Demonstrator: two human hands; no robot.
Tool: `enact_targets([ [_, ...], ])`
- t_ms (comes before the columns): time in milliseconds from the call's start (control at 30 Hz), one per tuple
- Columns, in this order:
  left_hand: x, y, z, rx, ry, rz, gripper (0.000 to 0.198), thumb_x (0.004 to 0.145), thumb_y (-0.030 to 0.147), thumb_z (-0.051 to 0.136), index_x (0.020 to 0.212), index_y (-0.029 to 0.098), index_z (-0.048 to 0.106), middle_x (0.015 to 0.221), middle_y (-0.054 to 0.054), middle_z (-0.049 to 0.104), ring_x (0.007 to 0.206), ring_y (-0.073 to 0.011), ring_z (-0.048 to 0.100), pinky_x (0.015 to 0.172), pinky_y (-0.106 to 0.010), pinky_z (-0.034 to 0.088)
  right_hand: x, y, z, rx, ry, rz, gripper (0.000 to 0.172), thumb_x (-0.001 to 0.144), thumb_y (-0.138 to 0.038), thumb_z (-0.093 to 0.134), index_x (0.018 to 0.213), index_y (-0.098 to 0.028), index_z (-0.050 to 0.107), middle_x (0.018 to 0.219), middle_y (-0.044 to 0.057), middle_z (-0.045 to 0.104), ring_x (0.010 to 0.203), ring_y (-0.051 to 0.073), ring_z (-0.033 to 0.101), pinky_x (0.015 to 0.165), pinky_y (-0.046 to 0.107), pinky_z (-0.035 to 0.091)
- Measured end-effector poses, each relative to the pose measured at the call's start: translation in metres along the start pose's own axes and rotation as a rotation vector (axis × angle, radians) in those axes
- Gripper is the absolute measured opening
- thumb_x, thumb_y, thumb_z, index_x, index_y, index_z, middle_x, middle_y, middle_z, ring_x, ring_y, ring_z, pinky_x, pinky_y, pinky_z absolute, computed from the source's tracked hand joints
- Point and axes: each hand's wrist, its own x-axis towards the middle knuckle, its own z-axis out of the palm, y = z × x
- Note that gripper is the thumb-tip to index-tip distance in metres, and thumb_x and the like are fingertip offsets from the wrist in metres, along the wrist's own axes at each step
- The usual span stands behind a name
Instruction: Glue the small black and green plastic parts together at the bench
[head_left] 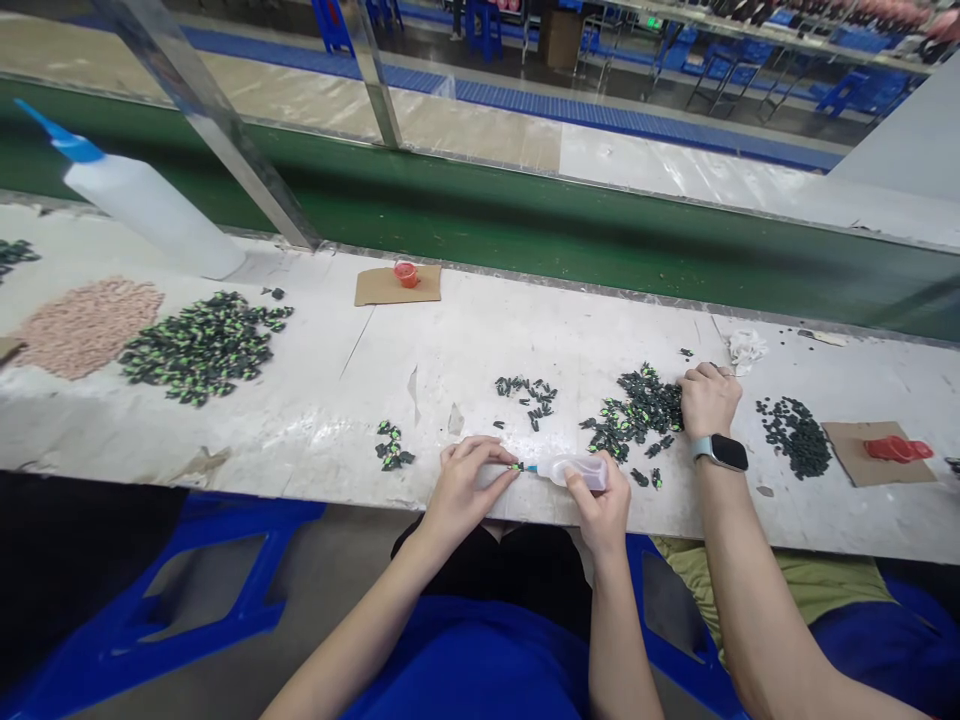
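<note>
My left hand (474,478) pinches a small black-and-green part (517,466) between thumb and fingertips, low over the near edge of the table. My right hand (604,505) is closed around a small translucent squeeze bottle (561,469) lying nearly level. The bottle's blue tip points left and meets or almost meets the part; which of the two I cannot tell. Just left of my left hand lies a little group of black-and-green parts (391,446). Beyond my hands are scattered black pieces (534,392), and a larger heap of black-and-green parts (634,405) is to the right.
A co-worker's hand (709,400) with a watch reaches to the heap's right side. Further right are black bits (795,438) and a red object on cardboard (840,455). Leftward stand a big white bottle (161,215), pink pieces (90,325) and another green-black heap (199,350). A red cup (406,274) sits behind.
</note>
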Motion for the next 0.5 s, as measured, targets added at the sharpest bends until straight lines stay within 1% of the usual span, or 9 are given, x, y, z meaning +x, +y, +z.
enact_targets([
  [167, -0.001, -0.001, 0.000, 0.007, 0.004, 0.013, 0.006, 0.079, 0.024, 0.068, 0.085, 0.025, 0.066, 0.091, -0.001, 0.074, 0.105, -0.0253, 0.063, 0.093, -0.043, 0.038, -0.002, 0.002, 0.000, -0.007, 0.008, 0.006, 0.028, 0.072, -0.037, 0.061, 0.060, -0.023, 0.041, 0.051, -0.007, 0.039, 0.048, 0.011, 0.036, 0.045, 0.023, 0.029],
  [300, -0.001, 0.000, 0.000, 0.007, -0.007, 0.018, 0.005, 0.080, 0.024, 0.067, 0.086, 0.025, 0.067, 0.091, -0.001, 0.074, 0.106, -0.0257, 0.063, 0.093, -0.044, 0.038, 0.002, 0.006, -0.005, 0.037, -0.026, 0.082, 0.024, 0.069, -0.037, 0.067, 0.063, -0.023, 0.048, 0.053, -0.006, 0.046, 0.054, 0.014, 0.043, 0.048, 0.026, 0.036],
  [367, -0.001, 0.000, -0.001, 0.009, -0.006, 0.018, 0.005, 0.080, 0.024, 0.067, 0.086, 0.025, 0.067, 0.091, -0.001, 0.074, 0.106, -0.0255, 0.063, 0.093, -0.043, 0.039, 0.017, 0.005, -0.012, 0.082, -0.056, 0.104, 0.020, 0.069, -0.038, 0.068, 0.065, -0.025, 0.053, 0.057, -0.003, 0.054, 0.060, 0.018, 0.049, 0.050, 0.031, 0.042],
  [400, -0.001, 0.000, -0.001, 0.012, -0.005, 0.019, 0.005, 0.080, 0.023, 0.067, 0.085, 0.025, 0.067, 0.091, -0.001, 0.074, 0.106, -0.0255, 0.063, 0.093, -0.043, 0.039, 0.031, 0.003, -0.019, 0.089, -0.050, 0.101, 0.018, 0.070, -0.039, 0.067, 0.067, -0.026, 0.055, 0.060, -0.002, 0.058, 0.063, 0.020, 0.052, 0.052, 0.033, 0.045],
  [433, -0.001, 0.000, -0.001, 0.016, -0.004, 0.020, 0.005, 0.080, 0.023, 0.067, 0.085, 0.025, 0.067, 0.091, -0.001, 0.074, 0.106, -0.0253, 0.063, 0.093, -0.043, 0.039, 0.048, 0.000, -0.027, 0.097, -0.044, 0.098, 0.016, 0.072, -0.040, 0.066, 0.070, -0.027, 0.057, 0.064, -0.001, 0.061, 0.067, 0.022, 0.054, 0.054, 0.036, 0.048],
  [500, -0.001, -0.001, 0.000, 0.021, -0.005, 0.022, 0.006, 0.080, 0.023, 0.067, 0.086, 0.025, 0.067, 0.091, -0.001, 0.074, 0.106, -0.0251, 0.063, 0.094, -0.043, 0.039, 0.091, -0.009, -0.053, 0.112, -0.032, 0.091, 0.015, 0.075, -0.043, 0.062, 0.072, -0.029, 0.057, 0.071, 0.001, 0.066, 0.076, 0.024, 0.058, 0.059, 0.040, 0.051],
])
